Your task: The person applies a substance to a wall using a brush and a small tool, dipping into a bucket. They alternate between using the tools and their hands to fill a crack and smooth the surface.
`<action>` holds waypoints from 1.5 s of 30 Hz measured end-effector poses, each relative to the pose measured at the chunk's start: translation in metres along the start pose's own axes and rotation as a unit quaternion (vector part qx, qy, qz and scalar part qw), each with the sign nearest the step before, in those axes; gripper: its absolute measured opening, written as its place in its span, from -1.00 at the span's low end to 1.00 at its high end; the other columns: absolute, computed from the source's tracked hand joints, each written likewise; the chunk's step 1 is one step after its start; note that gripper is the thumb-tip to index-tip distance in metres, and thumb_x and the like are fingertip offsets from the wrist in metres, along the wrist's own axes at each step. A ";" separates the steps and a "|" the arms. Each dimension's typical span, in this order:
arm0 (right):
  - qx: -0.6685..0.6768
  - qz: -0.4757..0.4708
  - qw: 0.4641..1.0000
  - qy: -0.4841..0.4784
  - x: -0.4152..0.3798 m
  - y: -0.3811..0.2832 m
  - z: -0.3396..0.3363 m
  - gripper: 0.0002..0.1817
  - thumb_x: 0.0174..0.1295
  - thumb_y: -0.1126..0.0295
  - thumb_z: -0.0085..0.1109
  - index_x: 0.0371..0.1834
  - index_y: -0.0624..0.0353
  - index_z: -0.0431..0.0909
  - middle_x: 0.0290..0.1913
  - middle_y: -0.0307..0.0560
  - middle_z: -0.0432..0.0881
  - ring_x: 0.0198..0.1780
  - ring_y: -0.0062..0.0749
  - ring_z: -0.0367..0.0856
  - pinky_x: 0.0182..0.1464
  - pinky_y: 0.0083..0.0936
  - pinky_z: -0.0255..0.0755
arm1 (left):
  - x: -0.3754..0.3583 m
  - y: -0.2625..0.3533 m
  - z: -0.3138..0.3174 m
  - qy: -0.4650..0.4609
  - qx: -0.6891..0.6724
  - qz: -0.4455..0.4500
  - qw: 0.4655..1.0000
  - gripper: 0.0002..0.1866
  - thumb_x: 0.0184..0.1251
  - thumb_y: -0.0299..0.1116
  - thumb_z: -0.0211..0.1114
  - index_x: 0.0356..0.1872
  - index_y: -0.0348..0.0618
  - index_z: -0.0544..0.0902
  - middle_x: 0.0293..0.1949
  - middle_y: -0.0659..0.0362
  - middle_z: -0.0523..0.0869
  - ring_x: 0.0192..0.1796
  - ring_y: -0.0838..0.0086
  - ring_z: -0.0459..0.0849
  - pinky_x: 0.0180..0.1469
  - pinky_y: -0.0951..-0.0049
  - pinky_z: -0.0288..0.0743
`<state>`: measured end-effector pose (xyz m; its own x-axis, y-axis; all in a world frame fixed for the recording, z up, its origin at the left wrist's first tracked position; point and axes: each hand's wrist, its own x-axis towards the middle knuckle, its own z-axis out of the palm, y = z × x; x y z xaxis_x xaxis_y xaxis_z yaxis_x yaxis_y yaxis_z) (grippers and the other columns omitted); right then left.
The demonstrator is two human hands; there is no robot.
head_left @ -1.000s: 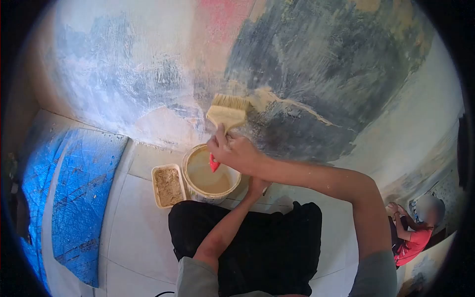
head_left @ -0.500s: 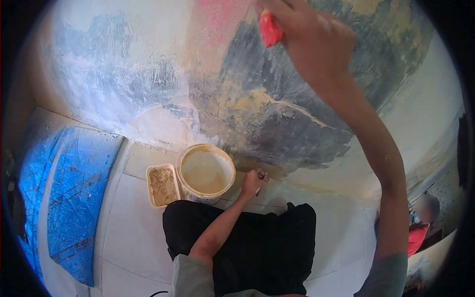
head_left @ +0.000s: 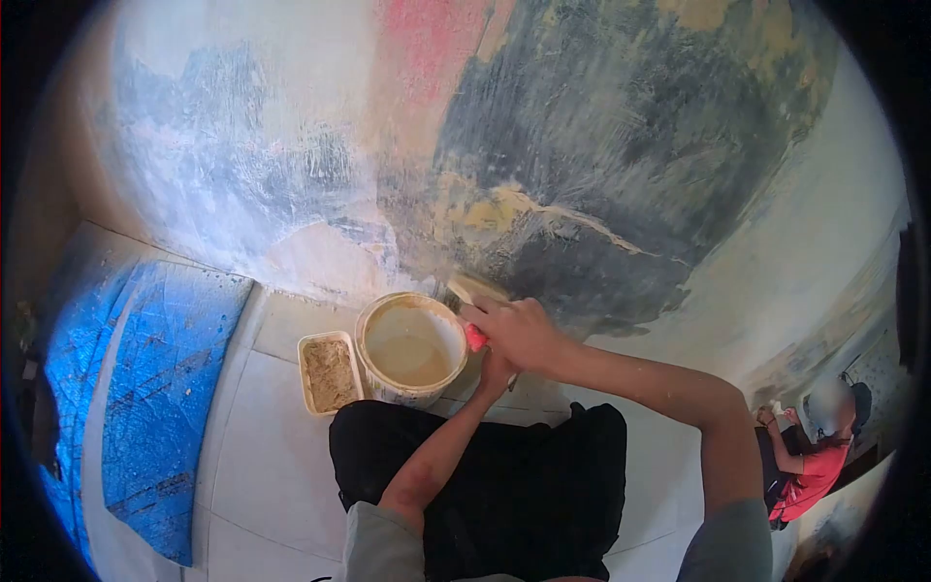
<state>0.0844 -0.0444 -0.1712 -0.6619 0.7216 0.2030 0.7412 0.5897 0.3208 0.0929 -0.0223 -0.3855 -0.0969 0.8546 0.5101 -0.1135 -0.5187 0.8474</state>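
My right hand [head_left: 519, 333] is closed round the red handle [head_left: 475, 337] of a brush, low in front of the painted wall [head_left: 601, 145]. The brush's pale head [head_left: 473, 288] points up and left, just right of the bucket's rim. Partly behind my right hand, my left hand [head_left: 497, 371] is closed on a thin dark tool, of which only a small end shows. Left of both hands stands a round bucket [head_left: 364, 335] with cloudy, tan liquid inside. A small rectangular tray [head_left: 307, 373] of brownish paste sits beside the bucket on the floor.
The wall has grey, white, pink and yellowish patches. A blue sheet [head_left: 170, 388] lies on the floor at the left. Black cloth [head_left: 485, 485] covers my lap. At the far right a person in a red top [head_left: 815, 475] sits low down.
My right hand has come down from high on the wall to beside the bucket, bringing the red-handled brush. The person at the far right shows more fully.
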 end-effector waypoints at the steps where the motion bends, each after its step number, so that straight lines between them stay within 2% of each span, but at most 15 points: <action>1: 0.006 0.002 1.000 0.002 -0.009 0.007 0.005 -0.76 0.02 0.41 0.11 -0.19 0.06 0.43 0.04 -0.04 0.52 -0.20 -0.25 0.67 -0.47 -0.43 0.57 | 0.001 0.004 -0.002 -0.012 -0.034 -0.002 0.999 -0.74 0.00 -0.20 0.35 -0.37 -0.17 0.64 -0.50 0.04 0.68 -0.35 0.18 0.69 -0.25 0.25 0.49; 2: 0.014 0.004 1.000 0.004 -0.018 0.014 0.008 -0.71 0.03 0.40 0.11 -0.13 0.02 0.44 0.04 -0.08 0.51 -0.24 -0.24 0.67 -0.45 -0.38 0.57 | 0.004 0.005 -0.002 -0.013 -0.037 -0.006 0.999 -0.74 0.00 -0.20 0.35 -0.37 -0.17 0.64 -0.50 0.04 0.68 -0.35 0.18 0.69 -0.25 0.25 0.49; 4: 0.020 0.006 1.000 -0.010 -0.025 0.036 -0.008 -0.73 0.07 0.41 0.08 -0.11 0.03 0.44 0.00 -0.10 0.52 -0.22 -0.24 0.66 -0.40 -0.38 0.58 | 0.010 0.002 -0.002 -0.247 0.131 -0.216 0.936 -0.76 -0.01 -0.22 0.36 -0.38 -0.14 0.65 -0.50 0.03 0.67 -0.34 0.19 0.69 -0.25 0.26 0.49; 9: -0.044 -0.031 0.995 0.080 -0.006 0.062 -0.080 -0.68 0.14 0.36 0.06 0.00 0.01 0.42 -0.01 -0.12 0.55 -0.30 -0.25 0.67 -0.33 -0.32 0.58 | 0.005 -0.015 0.006 -0.237 0.123 -0.213 0.940 -0.78 -0.04 -0.25 0.38 -0.41 -0.16 0.66 -0.48 0.04 0.68 -0.35 0.24 0.69 -0.27 0.29 0.50; 14: -0.114 0.018 0.969 0.216 0.038 0.071 -0.175 -0.76 0.13 0.32 0.12 -0.10 -0.06 0.52 -0.01 -0.19 0.58 -0.02 -0.38 0.62 -0.23 -0.45 0.60 | 0.007 -0.008 0.002 -0.239 0.118 -0.241 0.933 -0.76 -0.05 -0.25 0.39 -0.42 -0.20 0.65 -0.46 0.05 0.70 -0.35 0.26 0.70 -0.28 0.31 0.50; 16: -0.252 -0.117 0.884 0.377 0.055 0.068 -0.196 -0.83 0.08 0.51 0.22 -0.24 0.27 0.57 -0.25 0.03 0.65 -0.33 -0.34 0.66 -0.33 -0.58 0.53 | 0.007 -0.002 -0.001 -0.237 0.138 -0.227 0.935 -0.75 -0.04 -0.25 0.38 -0.42 -0.22 0.65 -0.45 0.04 0.70 -0.35 0.27 0.70 -0.28 0.33 0.50; 19: -0.254 0.002 0.907 0.337 0.055 0.064 -0.180 -0.74 0.06 0.35 0.26 -0.14 -0.01 0.60 -0.02 -0.14 0.62 -0.07 -0.35 0.65 -0.19 -0.50 0.58 | 0.006 -0.002 -0.003 -0.245 0.121 -0.231 0.934 -0.76 -0.04 -0.26 0.38 -0.41 -0.23 0.65 -0.44 0.03 0.70 -0.35 0.27 0.70 -0.29 0.33 0.50; 24: -0.414 -0.076 0.879 0.222 0.044 0.070 -0.085 -0.87 0.11 0.31 0.13 -0.29 0.02 0.52 -0.07 -0.11 0.60 0.03 -0.20 0.59 -0.42 -0.64 0.58 | 0.008 0.000 0.000 -0.233 0.096 -0.244 0.936 -0.75 -0.05 -0.26 0.39 -0.44 -0.23 0.63 -0.48 0.03 0.69 -0.38 0.26 0.69 -0.28 0.31 0.50; 29: -0.331 -0.084 0.925 0.170 0.013 0.034 -0.016 -0.90 0.08 0.36 0.12 -0.33 0.05 0.50 -0.08 -0.06 0.58 0.02 -0.10 0.57 -0.43 -0.67 0.57 | 0.006 -0.007 0.004 -0.249 0.133 -0.251 0.926 -0.73 -0.08 -0.23 0.40 -0.43 -0.22 0.62 -0.50 0.08 0.67 -0.37 0.27 0.68 -0.27 0.29 0.50; 31: -0.285 -0.081 0.945 0.136 0.006 0.023 -0.006 -0.86 0.16 0.24 0.16 -0.29 0.00 0.57 -0.05 -0.26 0.60 0.02 -0.36 0.59 -0.47 -0.63 0.55 | 0.000 -0.017 0.008 -0.174 0.069 -0.191 0.964 -0.66 -0.11 -0.23 0.42 -0.31 -0.18 0.61 -0.51 0.13 0.64 -0.36 0.30 0.66 -0.26 0.32 0.49; 35: -0.168 -0.084 0.974 0.129 0.002 0.015 -0.021 -0.87 0.11 0.27 0.22 -0.33 0.02 0.59 -0.09 -0.21 0.62 -0.01 -0.36 0.61 -0.43 -0.61 0.58 | -0.002 -0.014 0.000 -0.220 0.063 -0.215 0.949 -0.60 0.01 -0.21 0.38 -0.14 -0.16 0.54 -0.39 0.17 0.64 -0.29 0.37 0.64 -0.20 0.33 0.50; 37: -0.121 -0.112 0.969 0.184 0.003 0.010 -0.031 -0.89 0.06 0.32 0.27 -0.38 0.04 0.59 -0.13 -0.18 0.64 -0.06 -0.37 0.64 -0.37 -0.61 0.60 | -0.017 -0.020 0.004 -0.074 -0.202 -0.151 0.965 -0.59 0.16 -0.18 0.29 -0.04 -0.17 0.48 -0.21 0.16 0.61 -0.21 0.41 0.60 -0.15 0.32 0.51; 40: -0.105 -0.149 0.959 0.216 0.007 0.003 -0.040 -0.87 0.02 0.31 0.31 -0.39 0.04 0.59 -0.14 -0.21 0.65 -0.08 -0.39 0.66 -0.32 -0.61 0.60 | -0.025 -0.033 0.009 -0.067 -0.308 -0.125 0.941 -0.61 0.28 -0.16 0.20 0.01 -0.19 0.45 -0.07 0.15 0.55 -0.11 0.40 0.57 -0.10 0.29 0.52; 44: -0.101 -0.138 0.960 0.224 0.015 0.012 -0.039 -0.86 0.01 0.30 0.32 -0.41 0.04 0.59 -0.12 -0.22 0.65 -0.06 -0.38 0.65 -0.31 -0.61 0.60 | -0.024 -0.045 0.013 -0.027 -0.261 -0.123 0.957 -0.64 0.29 -0.17 0.19 -0.03 -0.20 0.47 -0.20 0.18 0.60 -0.18 0.41 0.59 -0.15 0.31 0.51; 45: -0.115 -0.139 0.957 0.225 0.017 0.017 -0.039 -0.86 0.01 0.30 0.33 -0.40 0.04 0.59 -0.12 -0.23 0.65 -0.07 -0.40 0.65 -0.32 -0.62 0.60 | -0.019 -0.051 0.013 -0.107 -0.139 -0.151 0.973 -0.65 0.24 -0.17 0.23 -0.08 -0.20 0.51 -0.26 0.14 0.63 -0.20 0.36 0.62 -0.17 0.29 0.51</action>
<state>0.0815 -0.0367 -0.1262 -0.8493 0.2886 0.4421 0.5199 0.6027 0.6054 0.1134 -0.0118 -0.4363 0.1877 0.9389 0.2887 -0.3708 -0.2044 0.9059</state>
